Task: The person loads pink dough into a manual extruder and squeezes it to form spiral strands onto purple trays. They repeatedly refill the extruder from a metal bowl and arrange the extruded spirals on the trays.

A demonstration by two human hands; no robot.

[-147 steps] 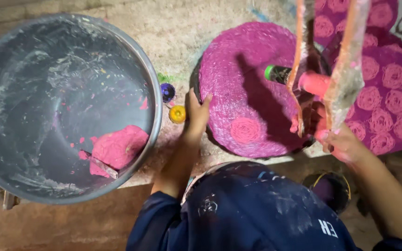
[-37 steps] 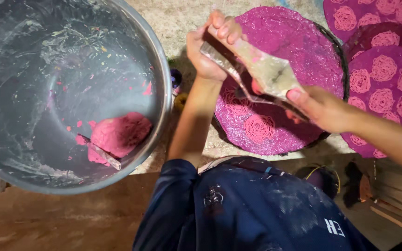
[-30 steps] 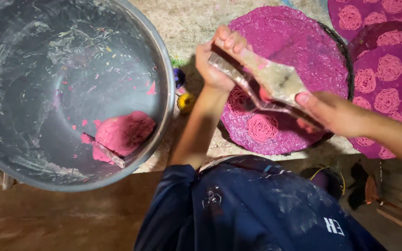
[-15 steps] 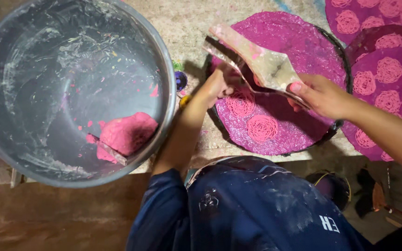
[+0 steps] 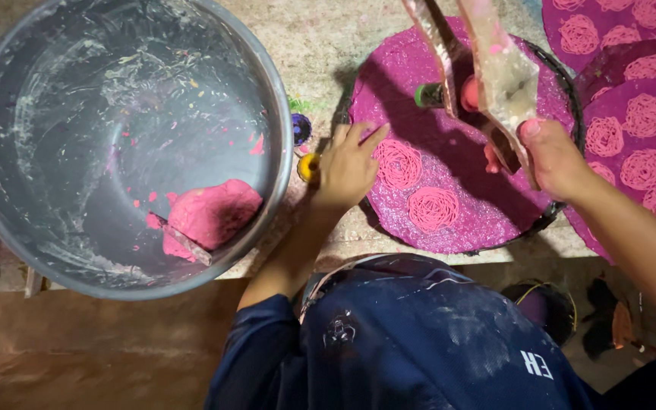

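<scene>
At the left edge of the table (image 5: pixel 320 45) stands a large steel basin (image 5: pixel 127 137), smeared and nearly scraped out, with a lump of pink dough (image 5: pixel 210 216) low on its right wall and a small scraper (image 5: pixel 184 241) lying against it. Just beside the basin's rim sit two small caps, one dark purple (image 5: pixel 301 127) and one yellow (image 5: pixel 309 167).

My left hand (image 5: pixel 347 167) rests open, fingers spread, on the left edge of a round woven tray (image 5: pixel 419 83) coloured magenta, steadying it without closing on anything. Two coiled noodle rounds (image 5: pixel 400 163) of pink dough lie near the tray's front edge, close to my fingertips; they look soft and moist, thin strands laid in flat spirals, and I judge them fragile enough to break if lifted by hand instead of on the tray.

Over the tray's right half, my right hand (image 5: pixel 552 156) holds a closed grip on the long handles of a wooden dough press (image 5: pixel 495 76), its pale arms streaked with pink. The press looks stiff and fairly heavy, likely slick with dough, best held at the handle ends where my hand is now. Its barrel hangs above the tray, apart from the mat.

At the table's right corner, more magenta trays (image 5: pixel 639 114) are filled with finished coils.
</scene>
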